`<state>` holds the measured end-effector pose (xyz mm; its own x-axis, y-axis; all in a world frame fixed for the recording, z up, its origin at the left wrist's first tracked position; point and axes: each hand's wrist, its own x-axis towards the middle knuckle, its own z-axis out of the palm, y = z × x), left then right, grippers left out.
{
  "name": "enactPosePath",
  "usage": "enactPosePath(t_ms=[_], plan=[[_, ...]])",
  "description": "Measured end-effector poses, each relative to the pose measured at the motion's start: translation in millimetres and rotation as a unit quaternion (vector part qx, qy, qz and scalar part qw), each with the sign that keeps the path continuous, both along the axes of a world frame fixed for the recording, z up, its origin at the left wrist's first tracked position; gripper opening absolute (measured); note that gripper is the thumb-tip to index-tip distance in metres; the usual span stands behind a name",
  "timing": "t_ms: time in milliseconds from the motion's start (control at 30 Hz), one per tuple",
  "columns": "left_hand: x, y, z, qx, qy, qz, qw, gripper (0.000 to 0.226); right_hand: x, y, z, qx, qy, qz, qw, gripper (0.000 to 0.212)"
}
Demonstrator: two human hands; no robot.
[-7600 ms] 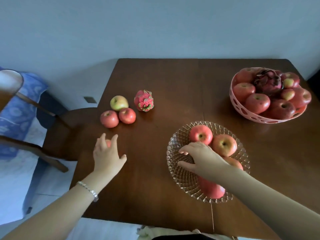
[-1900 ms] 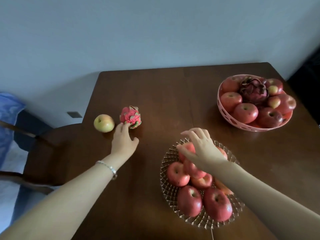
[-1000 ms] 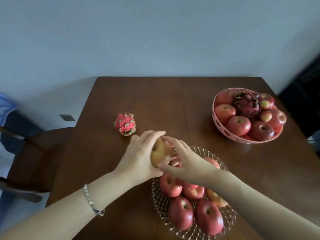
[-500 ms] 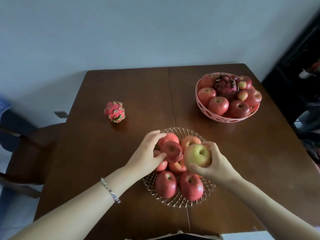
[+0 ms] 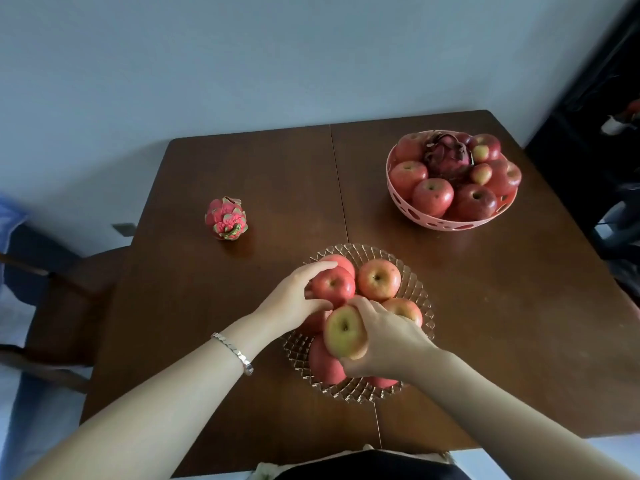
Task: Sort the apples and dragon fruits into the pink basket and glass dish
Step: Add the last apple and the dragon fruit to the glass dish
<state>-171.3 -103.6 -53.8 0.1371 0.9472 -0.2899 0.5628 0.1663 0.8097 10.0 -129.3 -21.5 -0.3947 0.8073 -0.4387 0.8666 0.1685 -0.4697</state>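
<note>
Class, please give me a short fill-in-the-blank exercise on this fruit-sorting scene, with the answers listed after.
1. The right hand holds a yellow-green apple over the ____ dish.
2. The left hand grips a ____ apple.
3. The small pink dragon fruit lies alone on the brown wooden ____.
4. The dark dragon fruit sits in the pink ____.

Answers: glass; red; table; basket

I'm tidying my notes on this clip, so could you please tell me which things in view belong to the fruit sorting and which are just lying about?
Part of the job:
- glass dish of apples
- pink basket of apples with a dark dragon fruit
- loose dragon fruit on the table
- yellow-green apple, in the right hand
- red apple, under the left hand

Just lying about:
- chair
- bracelet
</note>
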Motion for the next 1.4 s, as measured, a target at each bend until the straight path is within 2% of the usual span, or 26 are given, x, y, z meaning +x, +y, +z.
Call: enactPosePath(t_ms=[100, 167, 300, 367, 467, 533, 633, 733, 767, 833, 933, 1000, 1067, 1133, 1200, 1400], plan=[[-2.0, 2.4, 3.4, -0.008, 0.018, -0.026, 0.999, 0.064, -5.1, -0.2, -5.6, -0.06, -0.004, -0.093, 0.994, 0.069], [-1.5, 2.7, 4.6, -0.016, 0.037, -0.042, 0.998, 0.064, -4.6, -0.1, -10.7, -0.073, -0.001, -0.106, 0.992, 0.07], [4.9, -2.7, 2.9, -0.041, 0.0, -0.019, 0.999, 0.057, -3.5, 0.0, -7.9, -0.069, 0.023, -0.08, 0.994, 0.105], [10.2, -6.7, 1.4, -0.042, -0.018, -0.004, 0.999, 0.052, -5.0, 1.6, -3.6, -0.065, 0.066, -0.1, 0.991, 0.106], [12.6, -9.9, -5.1, -0.007, 0.026, -0.014, 1.0, 0.053, -8.4, 10.4, -2.7, -0.025, 0.119, -0.101, 0.987, 0.093], [9.6, -8.4, -6.2, -0.009, 0.019, -0.012, 1.0, 0.049, -11.3, 20.2, 0.0, -0.019, 0.142, -0.1, 0.985, 0.083], [-1.1, -4.5, 1.6, -0.027, -0.045, 0.006, 0.999, 0.045, -17.0, 40.8, 4.1, 0.009, 0.132, -0.099, 0.986, 0.06], [-23.5, 4.4, 15.6, -0.02, -0.109, 0.085, 0.99, 0.035, -29.3, 65.4, 13.7, 0.039, 0.141, -0.083, 0.986, 0.031], [-36.4, 12.5, 16.9, -0.003, -0.097, 0.116, 0.989, 0.03, -36.7, 75.9, 17.8, 0.042, 0.145, -0.075, 0.986, 0.028], [-64.2, 32.7, 13.5, 0.03, -0.012, 0.174, 0.984, 0.03, -50.2, 94.4, 25.1, 0.045, 0.151, -0.056, 0.986, 0.024], [-106.7, 73.3, 4.1, 0.051, 0.134, 0.263, 0.954, 0.056, -71.9, 121.9, 30.8, 0.044, 0.154, -0.021, 0.987, 0.021], [-127.4, 100.0, -1.6, 0.007, 0.204, 0.303, 0.931, 0.08, -84.0, 136.6, 29.4, 0.032, 0.149, 0.001, 0.988, 0.02], [-145.2, 126.7, -11.6, -0.061, 0.223, 0.326, 0.916, 0.095, -94.4, 153.2, 23.7, 0.022, 0.138, 0.015, 0.99, 0.02], [-157.0, 144.9, -24.4, -0.114, 0.193, 0.342, 0.913, 0.099, -99.8, 164.4, 18.3, 0.01, 0.133, 0.017, 0.991, 0.019], [-164.0, 156.2, -38.1, -0.142, 0.13, 0.363, 0.912, 0.094, -102.8, 173.3, 12.6, 0.0, 0.131, 0.009, 0.991, 0.018], [-154.5, 150.3, -45.4, -0.108, 0.055, 0.415, 0.902, 0.07, -99.3, 176.6, 3.2, -0.017, 0.136, -0.015, 0.99, 0.016]])
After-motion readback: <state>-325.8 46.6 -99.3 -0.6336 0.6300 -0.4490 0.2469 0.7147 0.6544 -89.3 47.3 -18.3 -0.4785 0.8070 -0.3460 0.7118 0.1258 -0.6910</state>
